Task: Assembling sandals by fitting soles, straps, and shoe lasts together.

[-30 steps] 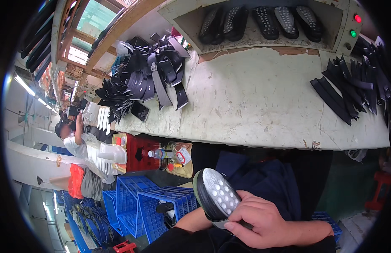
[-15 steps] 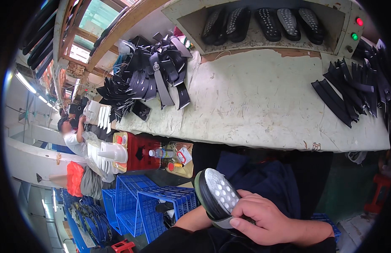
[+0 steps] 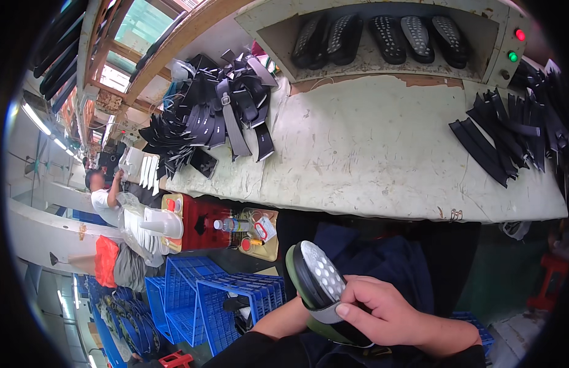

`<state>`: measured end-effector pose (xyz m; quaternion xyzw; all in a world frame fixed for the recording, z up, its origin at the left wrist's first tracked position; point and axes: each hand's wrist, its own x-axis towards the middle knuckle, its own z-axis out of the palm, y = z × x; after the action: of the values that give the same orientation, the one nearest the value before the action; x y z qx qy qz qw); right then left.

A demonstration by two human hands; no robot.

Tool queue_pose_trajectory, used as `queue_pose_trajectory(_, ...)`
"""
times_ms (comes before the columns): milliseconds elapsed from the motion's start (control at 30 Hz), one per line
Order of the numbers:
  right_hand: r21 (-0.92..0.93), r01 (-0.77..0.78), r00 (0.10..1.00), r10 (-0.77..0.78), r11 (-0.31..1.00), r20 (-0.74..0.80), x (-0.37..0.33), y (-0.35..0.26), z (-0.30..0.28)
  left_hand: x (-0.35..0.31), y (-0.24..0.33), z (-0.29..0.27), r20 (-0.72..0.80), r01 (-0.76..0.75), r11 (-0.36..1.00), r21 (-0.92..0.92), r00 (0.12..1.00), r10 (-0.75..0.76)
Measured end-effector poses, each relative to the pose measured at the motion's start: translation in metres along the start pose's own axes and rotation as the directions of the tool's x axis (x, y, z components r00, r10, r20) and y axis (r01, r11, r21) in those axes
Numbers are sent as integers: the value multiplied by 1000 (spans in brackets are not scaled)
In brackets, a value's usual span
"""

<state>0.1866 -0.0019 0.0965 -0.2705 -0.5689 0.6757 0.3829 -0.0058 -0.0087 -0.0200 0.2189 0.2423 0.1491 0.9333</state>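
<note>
A foot-shaped black slipper piece (image 3: 301,279) with a silver face covered in round dots stands tilted over my lap. An olive-green layer (image 3: 291,270) lies along its far left side. Round its lower part runs a grey strap (image 3: 324,314). My right hand (image 3: 382,311) is closed on the strap and the edge of the piece, thumb pressed on the strap and fingers curled over the dotted face. My left hand is behind the slipper piece, its fingers hidden; only the left forearm (image 3: 277,320) and wrist show.
A pale worktable (image 3: 364,144) spans the front. An open metal box (image 3: 493,46) at its back holds several similar dotted pieces. Black straps pile at left (image 3: 205,116) and right (image 3: 505,132). Blue crates (image 3: 202,294), a red bin (image 3: 202,236) and a person (image 3: 103,196) are at left.
The slipper piece has turned slightly, so the dotted face looks narrower and more green shows below the strap. My right hand stays closed on it. The view has shifted a little.
</note>
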Motion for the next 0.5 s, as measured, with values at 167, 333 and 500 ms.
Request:
queue_pose_trajectory(167, -22, -28, 999, 28, 999, 29, 2, -9, -2, 0, -6, 1, 38, 4, 1000, 7, 999, -5)
queue_pose_trajectory(333, -65, 2, 996, 5, 998, 94, 7, -16, -6, 1, -12, 2, 78, 5, 1000, 14, 997, -6)
queue_pose_trajectory(500, -50, -15, 997, 19, 999, 79, 8, -11, -7, 1, -9, 1, 119, 3, 1000, 21, 993, -6)
